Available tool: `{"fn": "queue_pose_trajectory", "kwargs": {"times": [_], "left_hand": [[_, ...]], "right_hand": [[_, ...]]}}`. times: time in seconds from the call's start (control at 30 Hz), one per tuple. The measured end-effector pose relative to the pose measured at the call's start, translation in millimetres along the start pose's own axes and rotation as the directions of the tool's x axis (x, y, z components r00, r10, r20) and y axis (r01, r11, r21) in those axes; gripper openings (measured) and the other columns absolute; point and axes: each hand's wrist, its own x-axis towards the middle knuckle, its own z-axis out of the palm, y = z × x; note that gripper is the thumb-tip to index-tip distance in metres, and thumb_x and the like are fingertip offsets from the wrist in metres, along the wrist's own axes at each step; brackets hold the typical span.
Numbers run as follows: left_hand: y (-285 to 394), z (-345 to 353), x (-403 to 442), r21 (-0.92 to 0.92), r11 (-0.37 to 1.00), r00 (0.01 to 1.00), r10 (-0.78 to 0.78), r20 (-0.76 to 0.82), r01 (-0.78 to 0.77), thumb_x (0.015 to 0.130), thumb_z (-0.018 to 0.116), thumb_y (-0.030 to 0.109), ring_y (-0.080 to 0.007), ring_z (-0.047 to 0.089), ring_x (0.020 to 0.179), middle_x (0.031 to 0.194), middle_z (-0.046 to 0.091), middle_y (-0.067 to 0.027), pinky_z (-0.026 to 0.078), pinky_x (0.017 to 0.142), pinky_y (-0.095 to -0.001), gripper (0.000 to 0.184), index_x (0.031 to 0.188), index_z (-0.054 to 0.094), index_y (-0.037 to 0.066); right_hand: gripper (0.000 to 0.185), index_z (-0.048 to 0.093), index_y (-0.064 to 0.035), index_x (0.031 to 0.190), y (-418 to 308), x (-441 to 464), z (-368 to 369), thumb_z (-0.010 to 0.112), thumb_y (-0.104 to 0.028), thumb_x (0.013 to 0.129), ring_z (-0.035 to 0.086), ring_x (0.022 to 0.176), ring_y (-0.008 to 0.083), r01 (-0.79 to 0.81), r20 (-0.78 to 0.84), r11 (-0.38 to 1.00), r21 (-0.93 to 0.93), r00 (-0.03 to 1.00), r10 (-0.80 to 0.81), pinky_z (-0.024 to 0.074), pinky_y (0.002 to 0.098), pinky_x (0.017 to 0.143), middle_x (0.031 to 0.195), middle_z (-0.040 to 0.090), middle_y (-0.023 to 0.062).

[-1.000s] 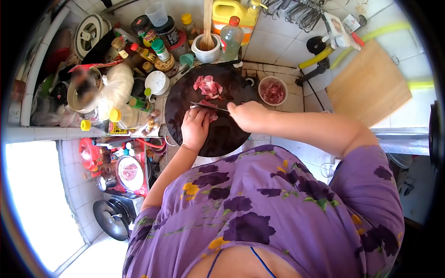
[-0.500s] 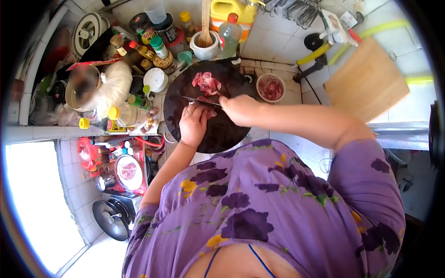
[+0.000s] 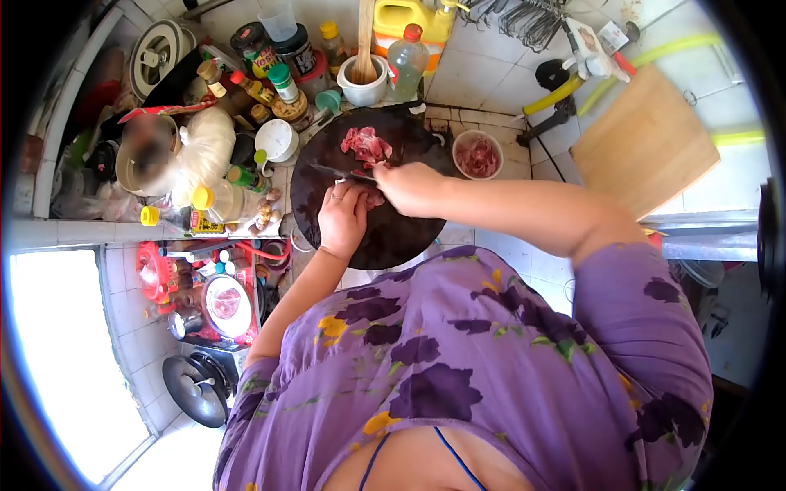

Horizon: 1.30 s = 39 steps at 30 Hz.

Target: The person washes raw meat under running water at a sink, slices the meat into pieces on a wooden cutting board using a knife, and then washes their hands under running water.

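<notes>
A dark round board (image 3: pixel 393 237) lies on the tiled counter. My right hand (image 3: pixel 409 190) is closed round the handle of a knife (image 3: pixel 332 171), whose blade points left, just above my other hand. With bent fingers, my left hand (image 3: pixel 343 214) presses on a piece of raw meat (image 3: pixel 374 198), mostly hidden under the fingers. Behind the blade, a heap of cut red meat (image 3: pixel 366 145) rests on the board. A white bowl (image 3: pixel 477 155) of meat pieces stands to the right of the board.
Bottles and jars (image 3: pixel 282 83) crowd the counter at left. Behind the board stand a white mortar (image 3: pixel 362 90) with a wooden tool, a clear bottle (image 3: pixel 407 65) and a yellow jug (image 3: pixel 417 24). A wooden board (image 3: pixel 647 143) leans at the right wall.
My right hand and the knife have moved a little to the left, and the blade now tilts differently. My left hand stays on the meat. The whole view has shifted slightly.
</notes>
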Motion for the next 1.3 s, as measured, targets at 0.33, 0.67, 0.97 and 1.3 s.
{"fn": "queue_pose_trajectory", "kwargs": {"times": [0.33,0.67,0.97,1.3], "left_hand": [[3.1,-0.6,-1.1,-0.009,1.000,1.000,-0.003,-0.010,0.003,0.082,0.061,0.005,-0.0332,0.061,0.086,0.092,0.064,-0.0108,0.050,0.077,-0.0403,0.008,0.090,0.065,0.006],[-2.0,3.0,-4.7,0.003,1.000,1.000,0.028,0.001,-0.028,0.080,0.062,0.004,-0.0348,0.059,0.086,0.094,0.063,-0.0127,0.050,0.077,-0.0415,0.010,0.090,0.064,0.004],[-5.6,2.1,-5.1,0.025,0.999,0.999,0.036,-0.010,-0.035,0.080,0.061,0.003,-0.0344,0.058,0.086,0.094,0.061,-0.0120,0.050,0.076,-0.0417,0.009,0.089,0.062,0.004],[-4.2,2.0,-1.7,-0.022,0.999,0.999,0.036,0.019,-0.035,0.081,0.061,0.004,-0.0342,0.059,0.088,0.096,0.063,-0.0124,0.049,0.079,-0.0410,0.011,0.092,0.062,0.004]], "right_hand": [[0.022,0.050,0.0045,0.096,14.9,-19.7,1.6,0.055,-0.013,0.084,0.067,0.069,0.0400,-0.032,0.041,0.999,0.008,0.999,0.032,0.0522,0.0492,0.060,0.074,0.065,0.0228],[0.018,0.050,0.0033,0.095,-5.4,23.3,7.4,0.052,-0.014,0.088,0.066,0.072,0.0414,0.045,-0.064,0.998,0.054,0.997,-0.042,0.0523,0.0499,0.062,0.075,0.065,0.0237],[0.021,0.052,0.0041,0.092,-13.8,41.7,11.6,0.053,-0.016,0.087,0.066,0.074,0.0435,0.000,-0.041,1.000,0.029,0.999,0.002,0.0524,0.0512,0.064,0.078,0.066,0.0252],[0.019,0.051,0.0042,0.093,14.3,-20.2,9.7,0.052,-0.014,0.087,0.066,0.067,0.0396,0.009,-0.079,1.000,0.013,0.997,-0.008,0.0517,0.0499,0.059,0.072,0.065,0.0222]]}}
